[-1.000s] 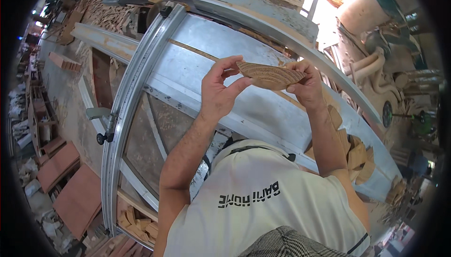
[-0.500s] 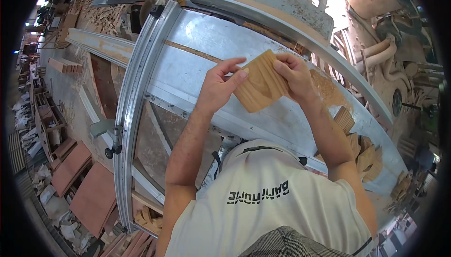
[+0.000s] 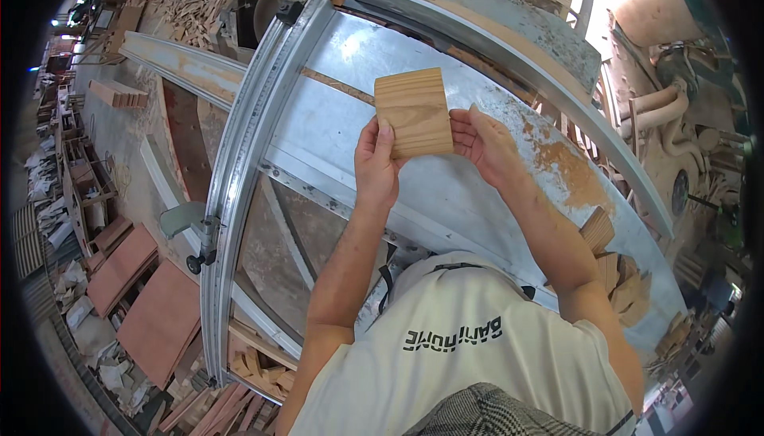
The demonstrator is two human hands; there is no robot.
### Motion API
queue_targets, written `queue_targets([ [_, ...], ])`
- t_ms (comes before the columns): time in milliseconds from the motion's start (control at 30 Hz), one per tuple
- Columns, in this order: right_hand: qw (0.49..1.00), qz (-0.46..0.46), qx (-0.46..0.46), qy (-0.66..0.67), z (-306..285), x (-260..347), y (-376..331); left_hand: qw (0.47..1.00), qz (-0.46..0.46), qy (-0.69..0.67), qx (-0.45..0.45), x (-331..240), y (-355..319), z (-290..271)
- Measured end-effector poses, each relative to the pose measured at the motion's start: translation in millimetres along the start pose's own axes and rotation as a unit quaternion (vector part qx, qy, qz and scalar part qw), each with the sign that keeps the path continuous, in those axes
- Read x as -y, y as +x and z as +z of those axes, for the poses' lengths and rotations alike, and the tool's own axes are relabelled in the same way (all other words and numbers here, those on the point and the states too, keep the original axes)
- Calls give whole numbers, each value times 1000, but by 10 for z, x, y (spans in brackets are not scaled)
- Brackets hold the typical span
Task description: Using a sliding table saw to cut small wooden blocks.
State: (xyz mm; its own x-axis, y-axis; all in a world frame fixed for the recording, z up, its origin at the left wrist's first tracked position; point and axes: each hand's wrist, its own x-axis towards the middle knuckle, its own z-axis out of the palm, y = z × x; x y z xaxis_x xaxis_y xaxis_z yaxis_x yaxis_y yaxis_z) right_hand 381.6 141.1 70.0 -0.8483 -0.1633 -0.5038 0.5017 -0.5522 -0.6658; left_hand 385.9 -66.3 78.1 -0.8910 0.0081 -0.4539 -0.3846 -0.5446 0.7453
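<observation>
You have two hands in view and one piece of wood between them: a single flat, squarish wooden block (image 3: 411, 109), its broad grained face turned up toward you. It is held up above the metal machine table (image 3: 477, 205), near the middle of the view. Your left hand (image 3: 378, 153) grips the block at its lower left corner, thumb laid on the face and the other fingers mostly hidden. Your right hand (image 3: 481, 137) is open beside the block's right edge, thumb raised and fingers loosely curled; you cannot tell from here whether those fingertips touch the wood.

One narrow brown groove (image 3: 338, 88) runs along the table and passes behind the block. Beyond your right hand lies one large patch of sawdust (image 3: 569, 169). Past your right forearm sits one pile of wooden offcuts (image 3: 629, 293), several pieces that overlap too much to count. Two long metal pieces flank the work: one curved-looking rail (image 3: 267, 101) to your left and one fence (image 3: 541, 70) on the far side. On the left rail is one clamp (image 3: 181, 218). Farther left, two stacks of reddish-brown panels (image 3: 159, 312) lie low beside the machine.
</observation>
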Motion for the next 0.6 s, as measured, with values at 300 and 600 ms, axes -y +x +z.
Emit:
queue_targets([
  [300, 968, -77, -55, -234, 238, 24, 233, 1000, 6, -17, -16, 171, 161, 1],
  [600, 664, -496, 31, -559, 329, -74, 421, 994, 3, -78, -78, 387, 124, 3],
])
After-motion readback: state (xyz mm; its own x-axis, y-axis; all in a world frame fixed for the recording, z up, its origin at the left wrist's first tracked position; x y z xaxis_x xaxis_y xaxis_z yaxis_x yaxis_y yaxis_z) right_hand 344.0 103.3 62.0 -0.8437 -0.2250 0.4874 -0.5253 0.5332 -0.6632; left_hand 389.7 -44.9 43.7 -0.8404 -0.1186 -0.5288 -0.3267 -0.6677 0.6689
